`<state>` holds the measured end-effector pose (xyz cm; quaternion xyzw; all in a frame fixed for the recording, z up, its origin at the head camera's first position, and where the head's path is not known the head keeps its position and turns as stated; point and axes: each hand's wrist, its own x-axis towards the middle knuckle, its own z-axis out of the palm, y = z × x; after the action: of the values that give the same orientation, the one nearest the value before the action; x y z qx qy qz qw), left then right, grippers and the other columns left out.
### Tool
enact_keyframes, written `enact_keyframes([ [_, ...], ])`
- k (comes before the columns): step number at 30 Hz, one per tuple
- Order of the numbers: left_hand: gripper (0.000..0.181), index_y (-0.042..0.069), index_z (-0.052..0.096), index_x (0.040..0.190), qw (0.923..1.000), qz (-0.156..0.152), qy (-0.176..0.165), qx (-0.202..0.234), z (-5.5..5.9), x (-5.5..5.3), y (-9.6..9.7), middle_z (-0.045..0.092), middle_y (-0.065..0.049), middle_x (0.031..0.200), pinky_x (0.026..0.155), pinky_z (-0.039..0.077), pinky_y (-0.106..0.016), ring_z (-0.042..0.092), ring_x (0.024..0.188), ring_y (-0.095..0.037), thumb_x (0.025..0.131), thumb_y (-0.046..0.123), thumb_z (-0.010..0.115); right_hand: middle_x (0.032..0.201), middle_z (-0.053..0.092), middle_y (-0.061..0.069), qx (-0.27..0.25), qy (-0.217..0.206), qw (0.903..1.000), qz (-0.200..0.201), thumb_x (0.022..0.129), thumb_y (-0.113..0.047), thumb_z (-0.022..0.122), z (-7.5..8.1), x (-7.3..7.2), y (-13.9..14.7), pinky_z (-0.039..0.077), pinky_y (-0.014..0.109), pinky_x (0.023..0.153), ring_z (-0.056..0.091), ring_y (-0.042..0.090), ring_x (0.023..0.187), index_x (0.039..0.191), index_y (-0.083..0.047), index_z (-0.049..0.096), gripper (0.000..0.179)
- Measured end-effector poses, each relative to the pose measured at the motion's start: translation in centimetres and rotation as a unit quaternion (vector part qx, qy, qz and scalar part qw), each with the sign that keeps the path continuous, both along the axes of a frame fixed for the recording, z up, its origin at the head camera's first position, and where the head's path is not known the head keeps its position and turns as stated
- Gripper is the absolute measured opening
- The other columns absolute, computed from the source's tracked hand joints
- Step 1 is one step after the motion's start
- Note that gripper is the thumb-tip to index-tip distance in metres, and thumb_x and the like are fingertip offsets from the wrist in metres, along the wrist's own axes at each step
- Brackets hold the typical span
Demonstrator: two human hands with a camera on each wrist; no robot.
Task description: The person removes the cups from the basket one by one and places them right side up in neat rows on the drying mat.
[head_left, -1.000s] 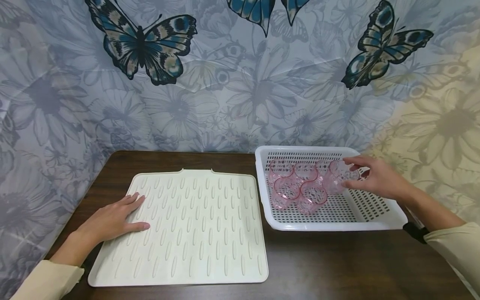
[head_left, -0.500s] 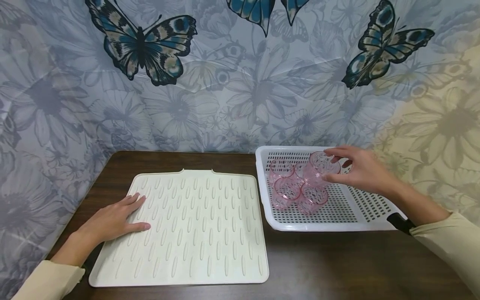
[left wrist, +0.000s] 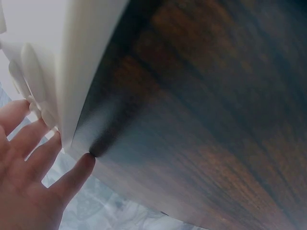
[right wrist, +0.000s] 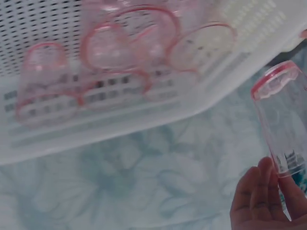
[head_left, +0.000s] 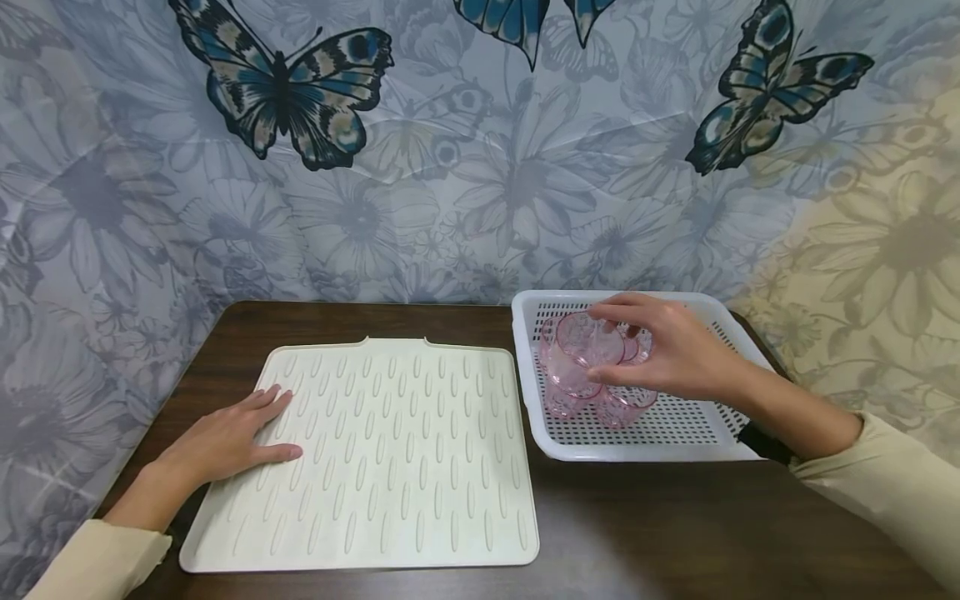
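Observation:
My right hand [head_left: 667, 346] pinches a clear pink cup [head_left: 587, 340] between thumb and fingers. In the right wrist view that cup [right wrist: 283, 122] appears apart from the other cups, with fingers at its lower end. Several more clear pink cups [head_left: 625, 408] stand in the white perforated basket [head_left: 630, 454], partly hidden behind the held one and the hand. My left hand [head_left: 225, 442] lies with fingers spread on the left edge of a cream ridged mat [head_left: 405, 467]. In the left wrist view the little finger of that hand [left wrist: 33, 172] touches the table.
A dark wooden table [head_left: 645, 533] carries the mat on the left and the basket at the back right. Behind it hangs a blue floral cloth [head_left: 480, 208] with printed butterflies. The basket's raised rim stands close to the mat's right edge.
My right hand has carried one cup leftward, from the right end of the group to above the cups at the left. My left hand stays in place on the mat.

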<state>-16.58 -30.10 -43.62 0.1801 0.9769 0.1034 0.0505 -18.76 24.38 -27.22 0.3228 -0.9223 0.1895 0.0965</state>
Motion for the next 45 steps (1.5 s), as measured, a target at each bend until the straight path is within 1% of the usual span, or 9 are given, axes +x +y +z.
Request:
enact_keyframes([
  [3, 0.098, 0.0, 0.046, 0.147, 1.0, 0.001, -0.001, -0.001, 0.0, 0.0, 0.0, 0.041, -0.03, 0.149, 0.09, 0.044, -0.064, 0.041, 0.134, -0.051, 0.082, 0.073, 0.061, 0.125, 0.065, 0.005, -0.01, -0.003, 0.9994, 0.033, 0.073, -0.038, 0.089, 0.1, 0.3, -1.3, 0.053, 0.045, 0.079, 0.063, 0.022, 0.108, 0.129, -0.011, 0.067, 0.067],
  [7, 0.099, 0.0, 0.046, 0.147, 1.0, 0.002, -0.003, -0.002, 0.1, 0.0, -0.1, 0.04, -0.031, 0.149, 0.091, 0.044, -0.065, 0.041, 0.134, -0.051, 0.082, 0.073, 0.061, 0.124, 0.065, 0.004, -0.014, -0.001, 0.9972, 0.074, 0.072, -0.041, 0.088, -0.2, 0.8, -3.3, 0.055, 0.042, 0.078, 0.063, 0.02, 0.107, 0.131, -0.012, 0.066, 0.07],
  [10, 0.099, 0.0, 0.046, 0.147, 1.0, 0.003, -0.005, -0.002, 0.1, 0.0, -0.1, 0.04, -0.031, 0.149, 0.09, 0.044, -0.065, 0.041, 0.133, -0.051, 0.082, 0.073, 0.061, 0.125, 0.064, 0.004, -0.014, -0.002, 0.9948, 0.101, 0.073, -0.044, 0.087, -0.6, 1.3, -4.8, 0.054, 0.042, 0.085, 0.062, 0.02, 0.11, 0.131, -0.011, 0.066, 0.071],
  [16, 0.099, 0.0, 0.046, 0.147, 1.0, 0.003, -0.004, 0.0, 0.0, -0.1, 0.0, 0.04, -0.031, 0.149, 0.091, 0.044, -0.065, 0.042, 0.133, -0.051, 0.082, 0.073, 0.061, 0.126, 0.063, 0.001, -0.003, -0.031, 0.9899, 0.138, 0.076, -0.051, 0.084, -1.7, 2.1, -7.2, 0.052, 0.043, 0.093, 0.06, 0.018, 0.116, 0.132, -0.012, 0.066, 0.071],
  [23, 0.099, -0.001, 0.046, 0.147, 1.0, 0.003, -0.002, -0.001, -0.2, -0.1, 0.0, 0.04, -0.031, 0.149, 0.09, 0.044, -0.065, 0.043, 0.132, -0.051, 0.083, 0.073, 0.061, 0.127, 0.061, 0.002, 0.045, -0.066, 0.9761, 0.202, 0.082, -0.05, 0.079, -3.3, 2.6, -9.3, 0.053, 0.032, 0.089, 0.062, 0.015, 0.109, 0.134, -0.008, 0.062, 0.068],
  [28, 0.099, -0.001, 0.046, 0.147, 1.0, 0.003, 0.001, 0.0, -0.2, -0.2, -0.1, 0.04, -0.031, 0.149, 0.09, 0.044, -0.065, 0.043, 0.133, -0.051, 0.082, 0.073, 0.061, 0.128, 0.061, 0.003, 0.086, -0.079, 0.9643, 0.238, 0.083, -0.048, 0.079, -4.7, 3.2, -10.5, 0.052, 0.029, 0.093, 0.062, 0.014, 0.113, 0.133, -0.006, 0.061, 0.068],
  [33, 0.1, -0.001, 0.046, 0.147, 1.0, 0.006, -0.002, -0.002, -0.2, -0.1, -0.1, 0.04, -0.031, 0.149, 0.09, 0.044, -0.065, 0.043, 0.133, -0.051, 0.082, 0.073, 0.061, 0.128, 0.061, 0.004, 0.109, -0.088, 0.9566, 0.256, 0.082, -0.045, 0.08, -5.9, 3.8, -11.4, 0.049, 0.028, 0.098, 0.061, 0.014, 0.116, 0.133, -0.006, 0.062, 0.066],
  [39, 0.1, -0.001, 0.047, 0.147, 1.0, 0.007, -0.002, 0.001, -0.3, 0.0, -0.1, 0.04, -0.03, 0.149, 0.09, 0.043, -0.065, 0.043, 0.132, -0.051, 0.081, 0.074, 0.062, 0.127, 0.061, 0.002, 0.128, -0.082, 0.9575, 0.245, 0.082, -0.043, 0.081, -6.7, 3.9, -11.6, 0.049, 0.028, 0.097, 0.062, 0.013, 0.114, 0.131, -0.008, 0.063, 0.063],
  [45, 0.099, -0.001, 0.047, 0.146, 1.0, 0.006, 0.001, 0.001, -0.2, 0.0, 0.0, 0.04, -0.03, 0.149, 0.091, 0.043, -0.065, 0.043, 0.132, -0.051, 0.082, 0.073, 0.062, 0.125, 0.062, 0.004, 0.149, -0.051, 0.9567, 0.245, 0.082, -0.04, 0.081, -7.7, 3.9, -11.2, 0.052, 0.028, 0.093, 0.065, 0.015, 0.11, 0.129, -0.004, 0.062, 0.062],
])
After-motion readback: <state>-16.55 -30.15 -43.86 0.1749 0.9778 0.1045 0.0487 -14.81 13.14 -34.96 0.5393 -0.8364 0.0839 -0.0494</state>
